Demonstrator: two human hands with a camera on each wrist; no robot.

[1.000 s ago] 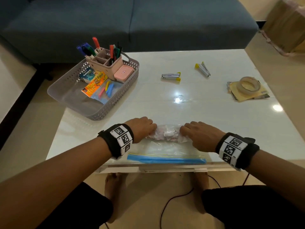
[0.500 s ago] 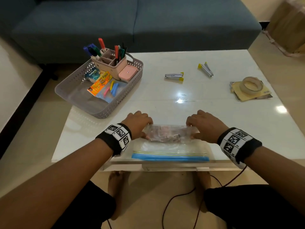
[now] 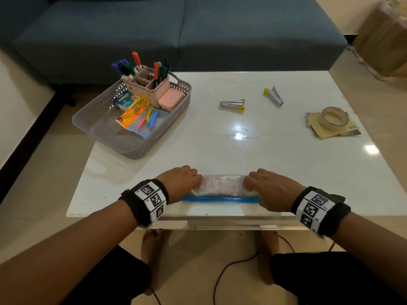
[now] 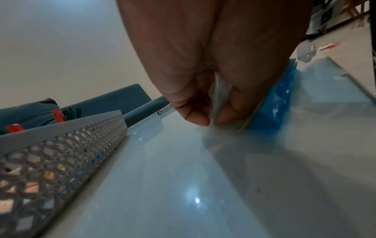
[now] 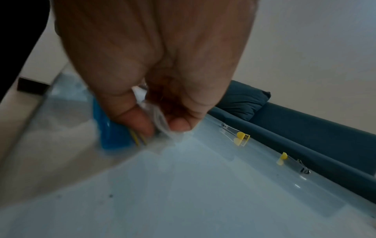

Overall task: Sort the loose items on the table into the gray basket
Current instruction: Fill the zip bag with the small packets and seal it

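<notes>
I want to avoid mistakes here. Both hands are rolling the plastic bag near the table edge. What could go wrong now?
1. The bag lies close to the table front edge, so it may slip off.
2. The left hand and right hand pinch only its ends, so the roll may open when lifted.
3. The basket overhangs the table's left edge; dropping the bag in may tip it.

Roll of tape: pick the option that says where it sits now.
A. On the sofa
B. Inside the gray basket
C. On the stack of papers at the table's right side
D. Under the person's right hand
C: the roll of tape rests on the stack of papers at the table's right side, far from the gray basket.
</notes>
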